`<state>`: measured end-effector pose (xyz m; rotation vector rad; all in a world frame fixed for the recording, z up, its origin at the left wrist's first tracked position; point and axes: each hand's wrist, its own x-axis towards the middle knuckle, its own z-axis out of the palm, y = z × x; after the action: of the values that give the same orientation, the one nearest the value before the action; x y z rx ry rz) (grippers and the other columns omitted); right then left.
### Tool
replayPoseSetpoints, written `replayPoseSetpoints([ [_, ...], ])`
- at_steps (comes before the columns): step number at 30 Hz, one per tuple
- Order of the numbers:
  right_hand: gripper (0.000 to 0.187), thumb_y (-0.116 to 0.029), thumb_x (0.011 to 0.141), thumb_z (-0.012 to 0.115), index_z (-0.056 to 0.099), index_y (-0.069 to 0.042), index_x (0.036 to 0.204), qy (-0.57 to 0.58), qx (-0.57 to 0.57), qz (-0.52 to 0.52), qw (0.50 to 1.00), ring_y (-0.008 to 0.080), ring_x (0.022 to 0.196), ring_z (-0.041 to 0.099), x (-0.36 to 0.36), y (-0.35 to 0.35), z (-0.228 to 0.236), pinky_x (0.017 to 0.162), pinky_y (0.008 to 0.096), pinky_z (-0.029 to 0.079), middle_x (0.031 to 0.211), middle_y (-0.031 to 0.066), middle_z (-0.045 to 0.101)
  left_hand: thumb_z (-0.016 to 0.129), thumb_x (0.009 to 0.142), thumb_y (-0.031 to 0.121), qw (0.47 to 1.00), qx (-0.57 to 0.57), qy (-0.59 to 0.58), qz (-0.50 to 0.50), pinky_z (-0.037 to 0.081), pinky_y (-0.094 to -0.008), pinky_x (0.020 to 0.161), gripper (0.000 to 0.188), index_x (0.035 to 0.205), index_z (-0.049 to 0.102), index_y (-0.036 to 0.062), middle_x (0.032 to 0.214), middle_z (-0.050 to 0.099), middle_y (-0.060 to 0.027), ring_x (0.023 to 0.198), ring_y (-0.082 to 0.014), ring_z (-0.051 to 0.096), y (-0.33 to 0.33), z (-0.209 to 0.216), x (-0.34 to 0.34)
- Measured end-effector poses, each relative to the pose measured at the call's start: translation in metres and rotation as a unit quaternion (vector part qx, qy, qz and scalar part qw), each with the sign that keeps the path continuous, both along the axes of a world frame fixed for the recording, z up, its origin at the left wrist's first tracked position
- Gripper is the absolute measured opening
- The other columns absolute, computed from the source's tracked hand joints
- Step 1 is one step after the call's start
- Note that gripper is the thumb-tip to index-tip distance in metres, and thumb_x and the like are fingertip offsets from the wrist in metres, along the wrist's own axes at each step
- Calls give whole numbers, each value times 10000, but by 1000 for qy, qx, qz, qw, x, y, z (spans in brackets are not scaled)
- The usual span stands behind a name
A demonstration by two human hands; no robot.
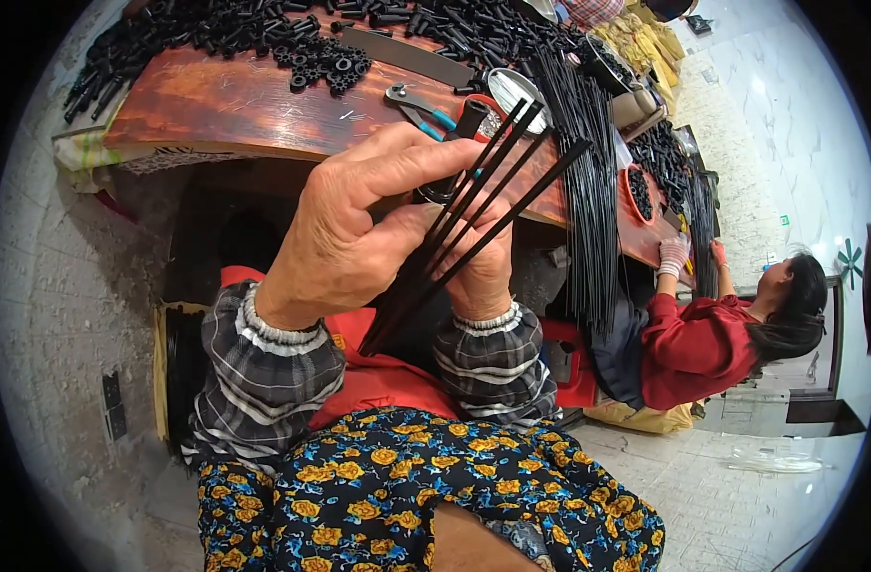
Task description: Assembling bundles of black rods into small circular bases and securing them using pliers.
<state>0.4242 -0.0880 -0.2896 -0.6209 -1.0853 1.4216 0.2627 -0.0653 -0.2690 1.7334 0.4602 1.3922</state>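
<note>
Both of my hands are raised together over my lap, in front of the table edge. My left hand [359,219] is closed, index finger and thumb pinched around a dark cylindrical piece [471,118] that is partly hidden behind the finger. Several long thin black rods [540,183] fan out upward to the right of it and slant down between my wrists. My right hand [480,262] is closed around these rods from behind, its fingers partly covered by them. How the rods meet the dark piece is hidden.
On the wooden table [206,100] lie heaps of black tubular parts [435,27], toothed black rings [335,65], a flat blade [407,57] and blue-handled pliers [421,110]. A bundle of black rods [588,219] overhangs the edge. A gloved co-worker [712,324] sits to the right.
</note>
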Motion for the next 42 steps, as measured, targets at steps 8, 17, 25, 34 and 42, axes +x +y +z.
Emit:
replayPoseSetpoints([
  [8, 153, -88, 763, 686, 630, 27, 846, -35, -44, -63, 996, 75, 390, 457, -3, -2, 2, 341, 202, 346, 578, 21, 568, 596, 739, -129, 996, -29, -84, 0, 484, -262, 843, 530, 1252, 571, 4, 1000, 652, -82, 943, -161, 623, 1, -7, 11],
  [17, 212, -99, 805, 693, 665, 42, 961, -4, -11, -14, 1000, 62, 417, 467, 2, -1, -5, 368, 198, 341, 642, 25, 605, 658, 727, -112, 969, -131, -185, -101, 482, -285, 917, 734, 1400, 404, 30, 1027, 673, -94, 979, -148, 632, 9, -12, 8],
  [25, 248, -105, 795, 706, 648, 48, 981, 14, -30, -19, 999, 112, 565, 561, 6, 0, -12, 466, 201, 420, 750, 72, 636, 672, 764, -71, 942, -186, -255, -115, 480, -295, 932, 671, 1379, 410, -11, 1120, 649, -141, 1063, -178, 609, 3, -24, 16],
  [34, 308, -114, 771, 695, 630, 70, 1010, -13, -51, -7, 999, 63, 489, 530, 5, -2, 0, 401, 174, 376, 805, 101, 672, 611, 841, -30, 934, -225, -232, -155, 498, -285, 884, 488, 1314, 491, -2, 1136, 646, -143, 1056, -176, 615, 9, -25, 5],
  [42, 394, -98, 796, 673, 578, 98, 1124, 40, -15, -29, 999, 130, 646, 615, -8, -1, -9, 580, 216, 500, 847, 140, 668, 629, 834, -26, 918, -250, -237, -194, 492, -208, 691, 481, 1298, 512, 18, 996, 659, -69, 882, -94, 613, 15, -19, 4],
])
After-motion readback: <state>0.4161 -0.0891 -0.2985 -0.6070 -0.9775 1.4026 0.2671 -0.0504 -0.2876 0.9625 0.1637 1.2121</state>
